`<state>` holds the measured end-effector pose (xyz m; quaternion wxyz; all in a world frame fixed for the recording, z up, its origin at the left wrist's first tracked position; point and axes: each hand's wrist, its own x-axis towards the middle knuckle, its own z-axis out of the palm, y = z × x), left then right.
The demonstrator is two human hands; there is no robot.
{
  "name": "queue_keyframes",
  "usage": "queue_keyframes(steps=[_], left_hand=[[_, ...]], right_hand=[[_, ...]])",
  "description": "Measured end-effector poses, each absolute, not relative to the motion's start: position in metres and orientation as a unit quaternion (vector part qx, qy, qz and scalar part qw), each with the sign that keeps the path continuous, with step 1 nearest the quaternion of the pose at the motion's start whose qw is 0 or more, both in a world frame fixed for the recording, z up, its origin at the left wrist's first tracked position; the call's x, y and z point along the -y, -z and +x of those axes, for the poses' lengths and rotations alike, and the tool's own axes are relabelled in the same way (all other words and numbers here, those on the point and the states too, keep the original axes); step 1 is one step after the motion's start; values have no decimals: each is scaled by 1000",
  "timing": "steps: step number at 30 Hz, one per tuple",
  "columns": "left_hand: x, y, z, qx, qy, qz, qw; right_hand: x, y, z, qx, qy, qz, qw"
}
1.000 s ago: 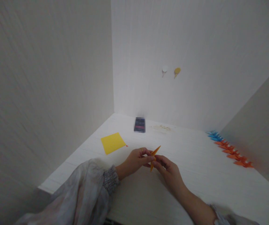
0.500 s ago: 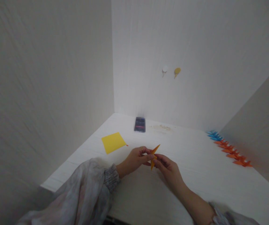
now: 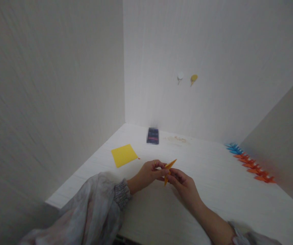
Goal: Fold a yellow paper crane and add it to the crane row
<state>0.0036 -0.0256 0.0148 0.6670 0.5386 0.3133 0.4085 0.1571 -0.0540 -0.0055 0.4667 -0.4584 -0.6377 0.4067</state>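
A narrow folded piece of orange paper (image 3: pixel 170 165) is held above the white table (image 3: pixel 212 190), one pointed tip up to the right, the other down. My left hand (image 3: pixel 150 172) pinches it from the left with thumb and fingers closed; a ring shows on one finger. My right hand (image 3: pixel 183 183) pinches the same piece from the right, fingertips meeting the left hand's. Both forearms come in from the bottom edge in loose pale sleeves.
A yellow paper square (image 3: pixel 124 154) lies flat at the left. A small dark blurred card (image 3: pixel 152 135) stands near the back wall. A row of folded blue and orange paper figures (image 3: pixel 249 163) runs along the right wall. Two small hooks (image 3: pixel 186 78) sit on the back wall.
Both hands keep their pinch on the orange paper; its upper tip has tilted slightly further right. The view shifted a little.
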Motion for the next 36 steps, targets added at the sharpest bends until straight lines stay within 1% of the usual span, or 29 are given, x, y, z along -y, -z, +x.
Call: queue_keyframes(steps=[10,16,20,28,33,36], left_hand=[[24,-12,3,-302,-398,544,674],[24,-7,5,-275,-439,517,681],[23,-2,6,-279,-438,540,662],[30,-2,7,-275,-363,669,587],[34,-1,12,-248,-397,661,586],[36,-1,16,-231,-429,625,609]], right_hand=[[55,5,157,636,-418,-449,467],[57,4,157,648,-398,-445,473],[55,9,158,650,-362,-461,484],[51,22,155,609,-331,-523,497],[49,18,157,611,-329,-522,496],[48,15,159,623,-325,-499,507]])
